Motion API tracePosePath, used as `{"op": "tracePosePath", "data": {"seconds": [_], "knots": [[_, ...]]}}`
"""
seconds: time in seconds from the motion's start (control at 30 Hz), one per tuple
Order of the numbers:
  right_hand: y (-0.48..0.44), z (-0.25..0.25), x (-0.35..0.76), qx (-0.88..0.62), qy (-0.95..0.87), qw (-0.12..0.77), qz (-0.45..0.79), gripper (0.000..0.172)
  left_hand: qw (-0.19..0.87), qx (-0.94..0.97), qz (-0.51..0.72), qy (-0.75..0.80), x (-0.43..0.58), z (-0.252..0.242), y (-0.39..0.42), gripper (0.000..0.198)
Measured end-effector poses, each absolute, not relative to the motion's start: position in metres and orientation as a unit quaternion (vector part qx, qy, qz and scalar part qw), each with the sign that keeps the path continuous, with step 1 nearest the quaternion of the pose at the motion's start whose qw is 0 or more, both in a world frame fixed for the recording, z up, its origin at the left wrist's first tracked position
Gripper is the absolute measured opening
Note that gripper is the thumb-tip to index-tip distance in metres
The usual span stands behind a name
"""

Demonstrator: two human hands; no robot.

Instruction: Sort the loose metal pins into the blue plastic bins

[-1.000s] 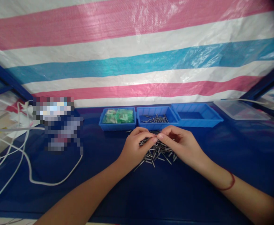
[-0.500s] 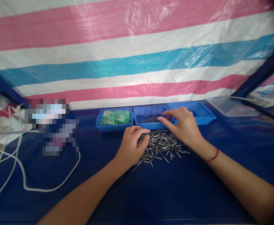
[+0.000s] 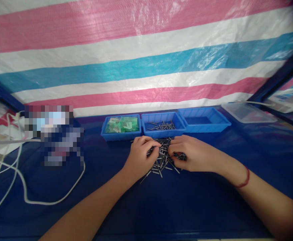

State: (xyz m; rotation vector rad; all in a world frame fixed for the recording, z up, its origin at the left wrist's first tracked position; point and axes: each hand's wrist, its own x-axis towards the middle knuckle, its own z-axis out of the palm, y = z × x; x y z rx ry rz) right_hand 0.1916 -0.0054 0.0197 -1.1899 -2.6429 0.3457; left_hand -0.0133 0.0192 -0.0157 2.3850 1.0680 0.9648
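A pile of thin metal blind rivets (image 3: 163, 156) lies on the blue table, in front of the bins. At its left side rests my left hand (image 3: 141, 155), fingers curled and thumb and forefinger tips nearly meeting; what it may hold cannot be made out. My right hand (image 3: 190, 153) is down over the pile's right side, fingers bent round some rivets, its fingertips partly hidden among them. Just behind the pile, the middle blue bin (image 3: 161, 116) holds more rivets (image 3: 165, 126).
To the left, a blue bin (image 3: 121, 136) contains green packets (image 3: 127, 124). An open blue bin (image 3: 205, 126) and a clear plastic lid (image 3: 249, 113) are on the right. White cables (image 3: 43, 203) loop across the left side, near blurred items. A striped sheet (image 3: 146, 73) hangs behind.
My right hand has moved from over the middle bin down to the pile's right side, and its fingers have curled in. My left hand has stayed almost in place, its fingertips slightly closer.
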Motion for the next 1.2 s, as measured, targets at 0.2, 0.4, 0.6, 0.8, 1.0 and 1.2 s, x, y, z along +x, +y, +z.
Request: {"op": "tracePosePath", "data": {"seconds": [0.2,0.4,0.6,0.8,1.0,1.2], "knots": [[-0.006,0.021,0.193,-0.417,-0.900,0.079,0.098,0.011,0.151,0.874,0.286,0.363,-0.012,-0.011,0.012,0.014],[-0.007,0.020,0.191,-0.420,-0.897,0.075,0.117,0.010,0.133,0.897,0.241,0.347,-0.012,-0.014,0.009,0.014],[-0.005,0.014,0.193,-0.451,-0.876,0.115,0.129,0.007,0.105,0.905,0.240,0.335,-0.009,-0.012,0.006,0.015],[-0.005,0.015,0.196,-0.472,-0.864,0.139,0.107,0.008,0.089,0.928,0.210,0.294,-0.008,-0.009,0.002,0.018],[-0.013,0.022,0.191,-0.427,-0.887,0.072,0.158,0.010,0.081,0.950,0.163,0.256,-0.008,-0.013,0.001,0.021],[-0.014,0.019,0.190,-0.443,-0.882,0.070,0.145,0.005,0.082,0.947,0.155,0.270,-0.008,-0.013,0.001,0.019]]}}
